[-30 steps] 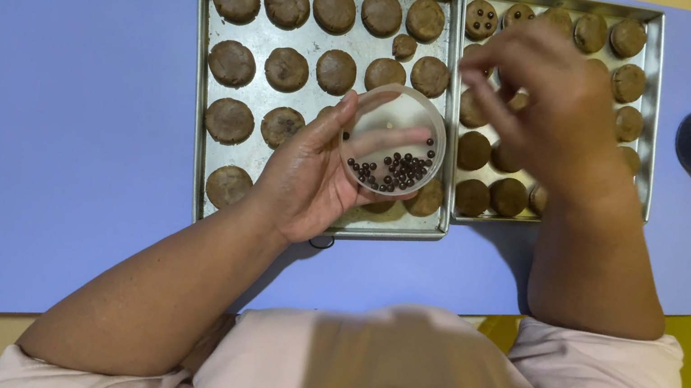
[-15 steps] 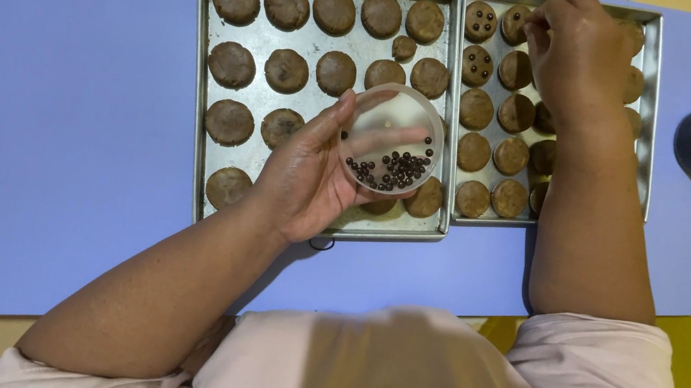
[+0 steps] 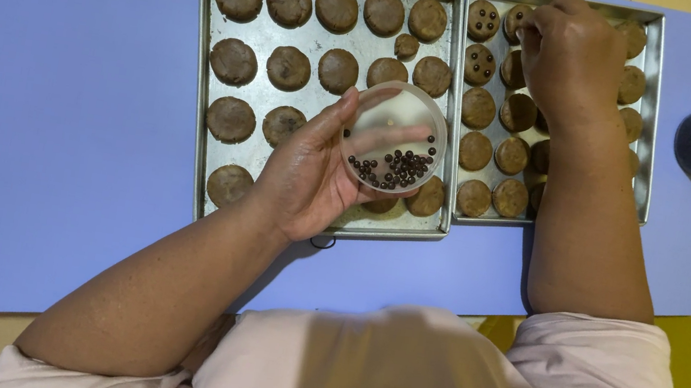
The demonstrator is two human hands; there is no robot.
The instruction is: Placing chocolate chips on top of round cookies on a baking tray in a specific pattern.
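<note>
Above metal trays (image 3: 196, 153), left hand (image 3: 312, 175) cupping clear lid (image 3: 395, 138), right hand (image 3: 571, 59) on cookies (image 3: 518, 19)

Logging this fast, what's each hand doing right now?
Left hand: holding clear dish of chocolate balls.
Right hand: fingers pinched at a cookie; grip contents unclear.

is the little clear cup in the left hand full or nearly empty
Nearly empty. The clear cup in the left hand holds only a thin scatter of small dark balls; most of its bottom shows bare.
</note>
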